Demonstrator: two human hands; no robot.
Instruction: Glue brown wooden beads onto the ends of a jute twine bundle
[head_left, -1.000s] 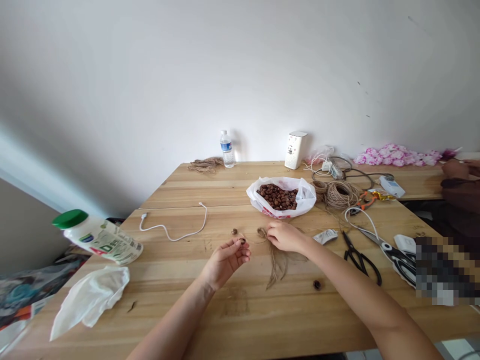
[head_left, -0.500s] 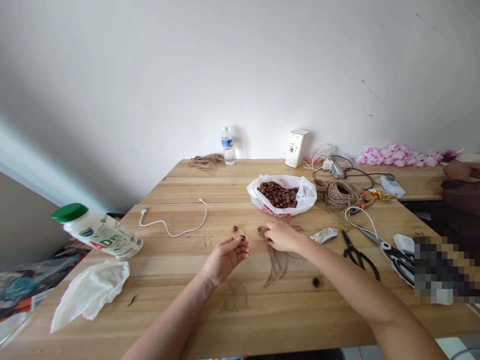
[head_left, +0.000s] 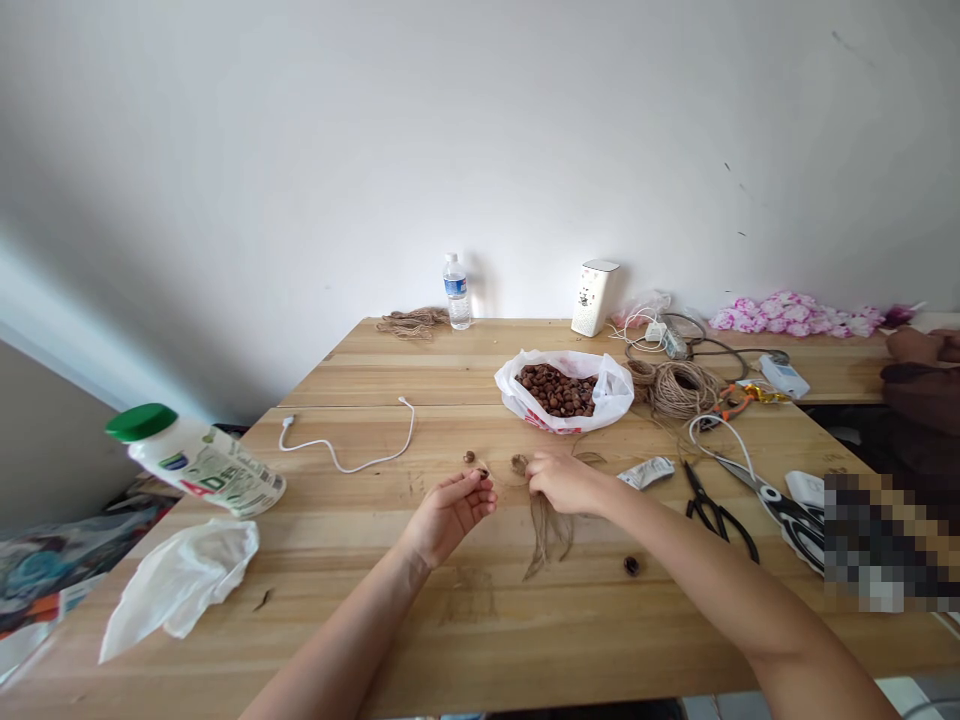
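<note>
My left hand [head_left: 452,512] is raised palm-up over the middle of the wooden table, thumb and fingertips pinching a small brown nut shell [head_left: 484,474]. A thin pale strand runs from it towards the right hand. My right hand [head_left: 559,482] is closed on a bundle of twine [head_left: 546,535], whose loose ends trail down onto the table; its fingertips are partly hidden. A tan round piece [head_left: 518,464] shows just left of those fingers. Another brown shell [head_left: 469,457] lies beyond my left hand, and a dark one [head_left: 631,566] lies beneath my right forearm.
A white plastic bag [head_left: 616,392] of brown shells stands behind the hands. Right of it are a twine coil [head_left: 682,388], black-handled pliers [head_left: 716,515] and scissors [head_left: 791,515]. A white cable [head_left: 352,468] and a green-capped bottle [head_left: 210,465] lie left. Another person's hands [head_left: 919,345] appear far right.
My right hand has shifted very slightly, and the trailing twine ends with it. My left hand has moved slightly left, still pinching the shell.
</note>
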